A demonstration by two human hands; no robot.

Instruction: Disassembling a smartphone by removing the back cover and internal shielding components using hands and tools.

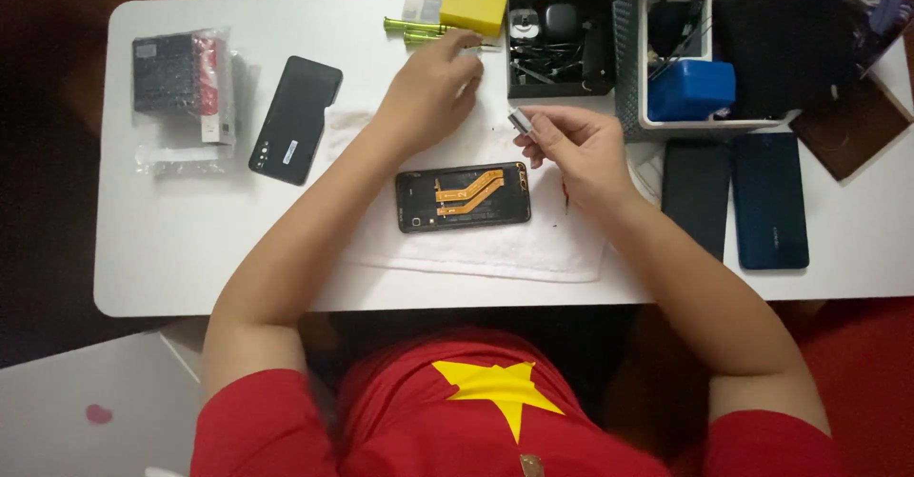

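On the white table [171,248] lies a white cloth [495,248], and on the cloth rests an opened phone [464,196] with its back off, showing orange strips inside. Just above the phone's right end, the right hand [576,149] pinches a small silver part [520,120] between its fingers. The part is held up off the cloth, close to the phone but not touching it. The left hand [428,91] is stretched out farther up the table, with its fingers bent and close together near some green tools [411,29]; I cannot tell if they hold something tiny. Beside those tools sits a yellow box [473,10]. Next to it is a black tray [560,44] full of small dark bits. To the right stands a grey basket [630,77] with a blue box [691,89] inside. Below the basket lie a black phone [695,196] and a dark blue phone [769,201], side by side. Far to the left lie another black phone [295,120] and a packet in clear wrap [186,82], well apart from both hands.
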